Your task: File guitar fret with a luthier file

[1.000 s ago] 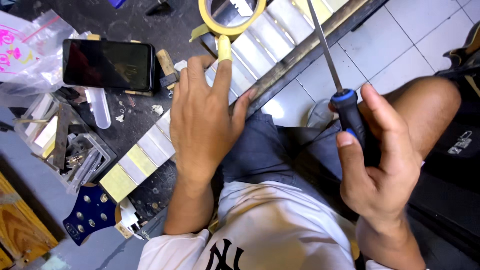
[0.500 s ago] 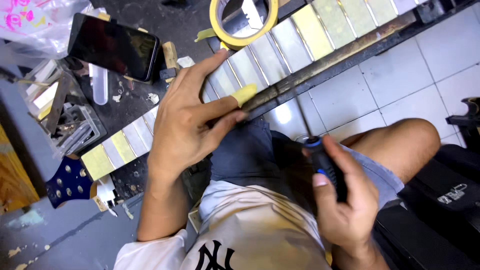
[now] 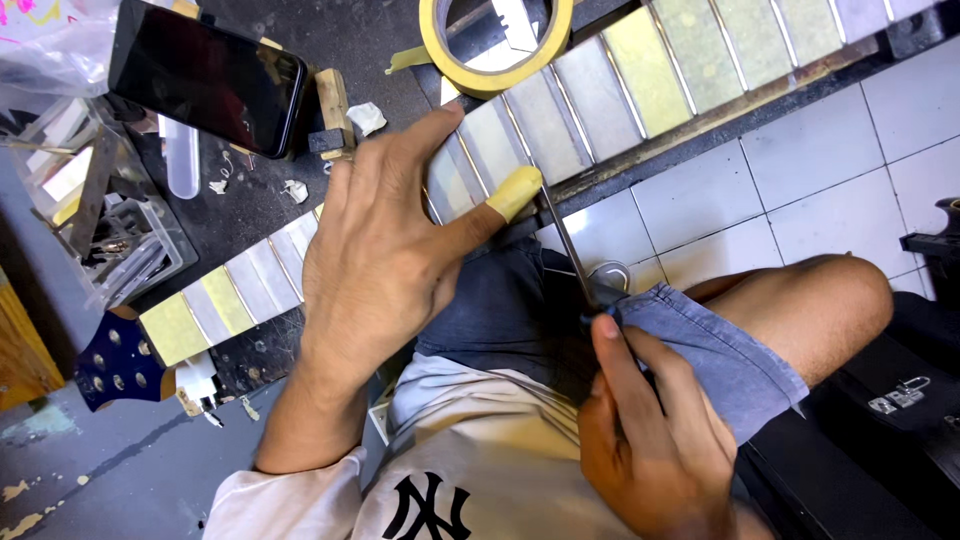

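From the head camera we look down on a long guitar neck with masking-taped fret spaces (image 3: 560, 125) lying slantwise across a dark worktop (image 3: 350, 40), its dark blue headstock with pale tuner posts (image 3: 115, 362) at the lower left. Our left hand (image 3: 385, 250) lies spread flat on the neck, palm down, fingers splayed rather than gripping; its thumb wears a yellow tape wrap (image 3: 513, 192) and presses at the neck's near edge. Our right hand (image 3: 650, 440) is closed around the dark handle of a thin metal-shafted tool (image 3: 568, 245), whose shaft runs up to the neck's edge just beside the taped thumb; we cannot tell whether the tip touches the wood. The two hands are apart, the left on the neck, the right low over the lap in blue denim shorts (image 3: 700, 350).

A yellow roll of masking tape (image 3: 497, 45) rests on the neck above the left hand. A black smartphone with a dark screen (image 3: 205, 75) lies to the upper left, near a clear plastic box of small metal parts (image 3: 100, 230). White floor tiles (image 3: 800, 190) show to the right.
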